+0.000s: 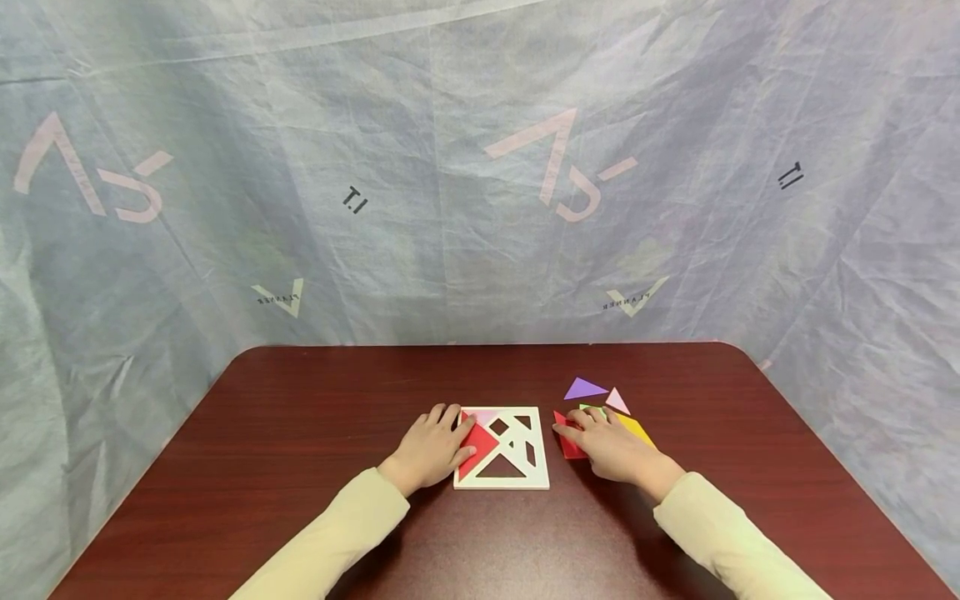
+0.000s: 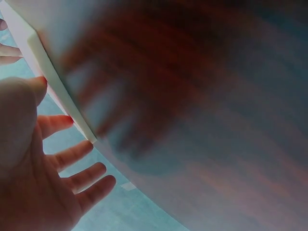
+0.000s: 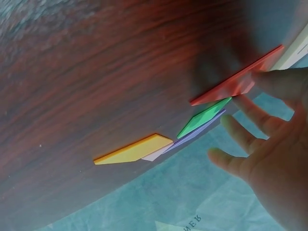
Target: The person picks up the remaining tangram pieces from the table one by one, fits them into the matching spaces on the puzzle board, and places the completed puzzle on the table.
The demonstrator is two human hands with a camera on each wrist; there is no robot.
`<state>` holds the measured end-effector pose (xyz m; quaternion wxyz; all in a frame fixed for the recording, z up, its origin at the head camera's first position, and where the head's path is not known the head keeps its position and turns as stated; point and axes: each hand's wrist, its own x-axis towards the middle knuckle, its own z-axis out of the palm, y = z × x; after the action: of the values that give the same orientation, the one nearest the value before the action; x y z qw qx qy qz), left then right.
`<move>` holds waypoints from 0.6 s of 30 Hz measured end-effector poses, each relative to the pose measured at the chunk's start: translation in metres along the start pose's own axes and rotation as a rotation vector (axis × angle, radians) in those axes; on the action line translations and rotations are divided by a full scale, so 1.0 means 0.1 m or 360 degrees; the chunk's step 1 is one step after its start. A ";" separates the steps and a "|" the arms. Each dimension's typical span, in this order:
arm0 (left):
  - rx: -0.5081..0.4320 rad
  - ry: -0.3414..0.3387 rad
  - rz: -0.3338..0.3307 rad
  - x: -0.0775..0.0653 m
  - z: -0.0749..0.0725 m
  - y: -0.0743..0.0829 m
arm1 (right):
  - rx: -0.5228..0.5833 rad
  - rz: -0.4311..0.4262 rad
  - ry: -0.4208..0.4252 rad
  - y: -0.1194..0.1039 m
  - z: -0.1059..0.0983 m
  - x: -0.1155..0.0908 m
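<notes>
A white tangram board (image 1: 537, 477) lies on the table with several cut-out slots. A large red triangle (image 1: 483, 443) fills its left slot, and a pink piece (image 1: 486, 414) sits at its top. My left hand (image 1: 426, 447) rests along the board's left edge, thumb and fingertips over the red triangle. To the right of the board, my right hand (image 1: 611, 443) touches another red triangular piece (image 3: 226, 89) lying on the table, its thumb over the piece and its other fingers spread. A green piece (image 3: 204, 117) lies close by that hand, partly covered in the head view.
Beyond and beside my right hand lie a purple triangle (image 1: 584, 388), a small pink triangle (image 1: 617, 401) and a yellow piece (image 1: 639, 430). The dark red wooden table (image 1: 337, 392) ends at a hanging grey cloth (image 1: 450, 250) at the back.
</notes>
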<state>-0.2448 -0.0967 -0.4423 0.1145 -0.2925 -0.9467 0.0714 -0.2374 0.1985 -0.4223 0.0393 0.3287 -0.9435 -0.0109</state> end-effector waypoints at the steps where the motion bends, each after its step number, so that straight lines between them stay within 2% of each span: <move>1: 0.0008 0.0010 -0.0001 0.00 0.00 0.00 | -0.0011 -0.0009 0.0021 0.00 0.00 0.00; 5: 0.0027 0.0039 -0.0012 0.00 -0.01 0.01 | -0.0024 -0.0018 0.0073 -0.01 0.01 -0.01; 11: 0.0054 0.0040 -0.0024 0.01 -0.01 0.02 | -0.0051 0.0003 0.0071 -0.02 0.02 -0.02; 18: 0.0052 0.0042 -0.0030 0.02 0.00 0.03 | -0.0137 -0.0010 0.0195 -0.02 0.05 -0.01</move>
<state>-0.2445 -0.0935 -0.4422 0.1323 -0.2827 -0.9465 0.0818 -0.2362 0.1974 -0.4279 0.1110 0.3297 -0.9370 -0.0313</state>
